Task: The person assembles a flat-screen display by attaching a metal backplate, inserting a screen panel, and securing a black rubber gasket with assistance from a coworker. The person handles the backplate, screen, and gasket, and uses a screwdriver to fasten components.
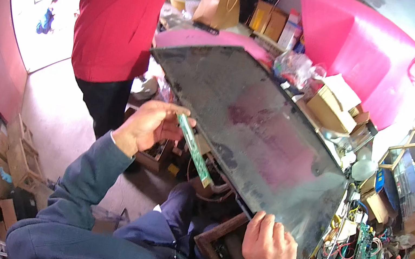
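Observation:
A large dark flat screen panel (209,86) lies tilted before me, its dusty glossy face reflecting pink. My left hand (150,125) is closed near the panel's left edge, with thumb and fingers around the upper end of a narrow green circuit board strip (195,152). The strip slants down to the right, beside the panel's near edge. At the panel's near right part, my right hand (272,250) is closed with its fingertips on the edge. The fingers' undersides are hidden there.
A person in a red top (118,21) stands at the far left of the panel. Cardboard boxes (332,106) and a pink sheet (358,50) are behind it. Tools, wires and a green circuit board (361,248) clutter the right. A wooden frame (214,235) stands below the panel.

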`<action>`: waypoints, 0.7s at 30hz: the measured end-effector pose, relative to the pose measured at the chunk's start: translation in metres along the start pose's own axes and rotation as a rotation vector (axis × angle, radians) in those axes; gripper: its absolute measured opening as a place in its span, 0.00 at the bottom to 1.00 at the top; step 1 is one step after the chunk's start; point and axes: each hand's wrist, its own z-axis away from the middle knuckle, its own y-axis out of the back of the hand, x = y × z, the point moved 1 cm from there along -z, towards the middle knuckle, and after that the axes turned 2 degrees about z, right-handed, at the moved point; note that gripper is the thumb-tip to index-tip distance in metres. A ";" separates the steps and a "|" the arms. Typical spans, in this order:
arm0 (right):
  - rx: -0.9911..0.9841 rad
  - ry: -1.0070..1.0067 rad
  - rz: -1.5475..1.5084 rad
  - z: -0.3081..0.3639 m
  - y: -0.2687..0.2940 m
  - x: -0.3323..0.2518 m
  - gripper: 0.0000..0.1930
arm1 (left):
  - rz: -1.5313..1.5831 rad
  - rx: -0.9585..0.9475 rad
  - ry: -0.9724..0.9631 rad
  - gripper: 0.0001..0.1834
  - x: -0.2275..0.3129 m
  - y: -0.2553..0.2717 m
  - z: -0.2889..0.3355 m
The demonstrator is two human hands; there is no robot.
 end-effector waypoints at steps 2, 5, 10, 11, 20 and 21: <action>-0.001 -0.011 -0.014 0.002 0.002 -0.001 0.17 | 0.030 -0.030 -0.010 0.14 0.007 -0.009 0.005; -0.114 -0.107 0.026 0.004 0.017 -0.005 0.16 | 0.098 -0.054 -0.001 0.15 0.010 -0.022 0.000; 0.044 -0.089 0.005 0.003 0.017 0.001 0.14 | 0.022 -0.068 0.029 0.11 0.013 -0.024 0.001; 0.050 -0.088 0.003 0.003 0.016 0.002 0.14 | 0.022 -0.018 0.023 0.10 0.012 -0.025 0.002; 0.109 -0.098 -0.018 0.006 0.012 0.001 0.13 | -0.101 0.096 -0.041 0.07 -0.002 -0.002 -0.002; 0.099 -0.100 -0.030 0.008 0.012 -0.001 0.13 | -0.094 0.099 -0.035 0.07 -0.002 -0.003 -0.001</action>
